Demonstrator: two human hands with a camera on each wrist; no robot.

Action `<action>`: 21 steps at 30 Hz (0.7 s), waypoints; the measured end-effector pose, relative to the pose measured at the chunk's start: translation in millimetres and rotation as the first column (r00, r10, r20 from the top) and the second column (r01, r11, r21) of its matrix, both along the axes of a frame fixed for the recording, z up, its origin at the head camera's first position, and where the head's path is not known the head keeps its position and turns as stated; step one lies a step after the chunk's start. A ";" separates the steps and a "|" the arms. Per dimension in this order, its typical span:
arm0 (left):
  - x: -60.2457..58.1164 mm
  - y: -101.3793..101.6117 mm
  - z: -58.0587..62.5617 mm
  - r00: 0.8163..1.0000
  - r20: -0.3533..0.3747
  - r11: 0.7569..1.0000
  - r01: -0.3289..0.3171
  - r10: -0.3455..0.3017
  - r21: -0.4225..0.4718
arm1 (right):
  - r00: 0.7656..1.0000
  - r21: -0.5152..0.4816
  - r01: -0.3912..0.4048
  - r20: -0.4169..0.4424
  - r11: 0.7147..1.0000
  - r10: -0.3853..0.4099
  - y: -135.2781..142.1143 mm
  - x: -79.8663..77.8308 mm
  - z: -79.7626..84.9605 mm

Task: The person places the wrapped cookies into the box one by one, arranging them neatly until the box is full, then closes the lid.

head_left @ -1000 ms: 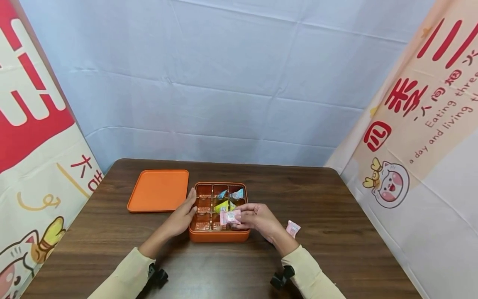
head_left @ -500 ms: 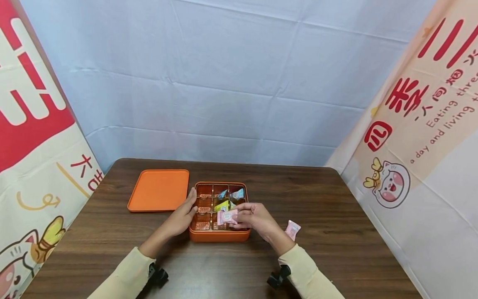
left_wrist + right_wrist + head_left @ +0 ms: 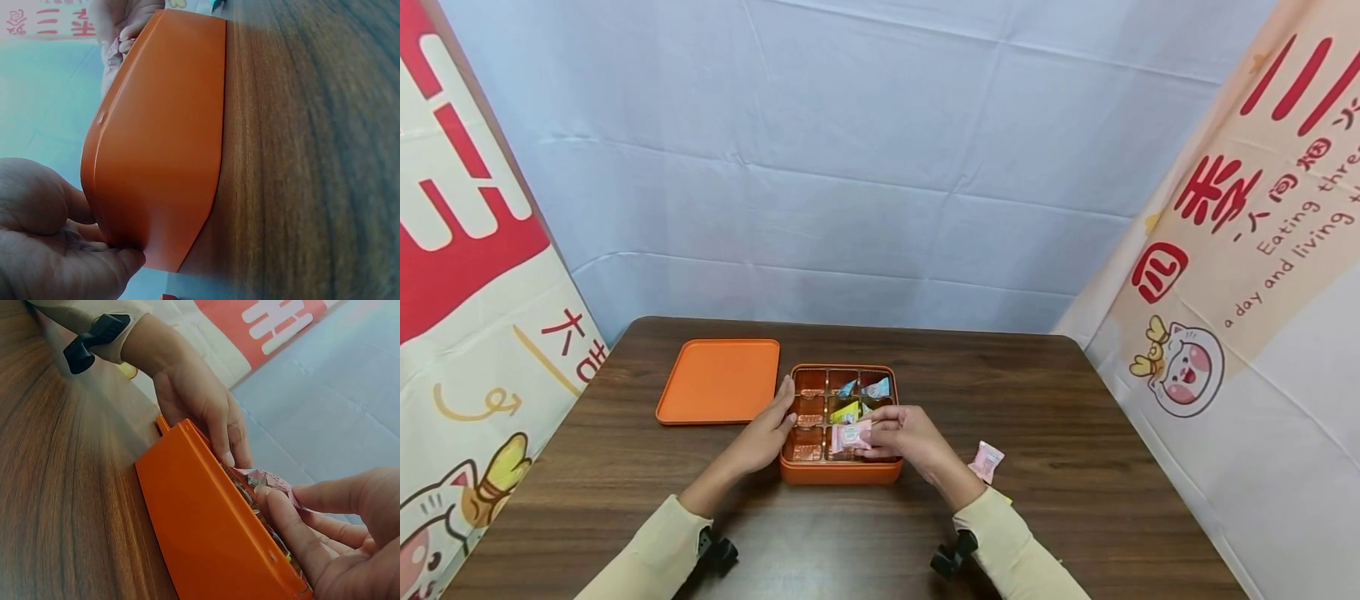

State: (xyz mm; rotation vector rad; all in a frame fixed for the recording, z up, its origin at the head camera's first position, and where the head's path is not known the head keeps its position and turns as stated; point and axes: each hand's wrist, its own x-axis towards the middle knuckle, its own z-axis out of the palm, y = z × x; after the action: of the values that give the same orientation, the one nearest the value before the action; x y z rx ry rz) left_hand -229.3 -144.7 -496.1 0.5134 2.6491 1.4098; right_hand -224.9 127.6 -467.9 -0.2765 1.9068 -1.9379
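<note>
An orange candy box [image 3: 841,475] with a divided, shiny insert stands on the table. My left hand [image 3: 765,435] rests along its left side, fingers fairly straight and thumb at the rim. In the left wrist view, the left hand's fingertips [image 3: 132,261] touch the box's outer wall. My right hand [image 3: 910,437] pinches a pink wrapped candy [image 3: 848,437] between thumb and fingers, over the front-middle compartment. Blue wrapped candies [image 3: 876,389] lie in back compartments and a yellow candy [image 3: 846,412] in the centre. The right hand hides the box's front-right part.
An orange lid [image 3: 718,382] lies flat left of the box. Another pink candy [image 3: 987,461] lies on the wooden table [image 3: 1000,383] beside the right forearm. A bit of yellow shows behind that sleeve. Cloth hangs behind, with printed banners at both sides.
My right hand has shifted slightly left with the pink candy, further over the front-middle compartment. The left hand and the box have stayed in place.
</note>
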 end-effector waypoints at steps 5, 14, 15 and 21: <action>-0.6 -0.3 -1.2 1.000 0.005 1.000 0.002 -0.002 -0.006 | 1.000 0.011 -0.006 -0.003 1.000 0.006 -2.5 -0.1 0.5; -0.3 -0.2 -1.9 1.000 -0.012 1.000 -0.007 0.007 -0.003 | 1.000 0.030 0.001 -0.002 1.000 -0.001 -4.8 1.1 1.3; -0.1 -0.2 -1.9 1.000 -0.019 1.000 -0.006 0.006 -0.003 | 1.000 0.033 0.004 -0.002 0.999 -0.004 -4.9 1.2 1.1; 1.2 0.0 -1.6 0.999 -0.034 1.000 -0.011 0.011 0.000 | 1.000 0.035 0.013 -0.004 0.999 -0.013 -4.8 1.6 1.1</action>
State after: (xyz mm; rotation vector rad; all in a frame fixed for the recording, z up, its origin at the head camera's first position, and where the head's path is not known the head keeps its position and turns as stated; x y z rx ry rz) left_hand -228.1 -144.7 -497.7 0.5286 2.6828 1.4159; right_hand -223.2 122.8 -466.7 -0.2585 1.9476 -1.9108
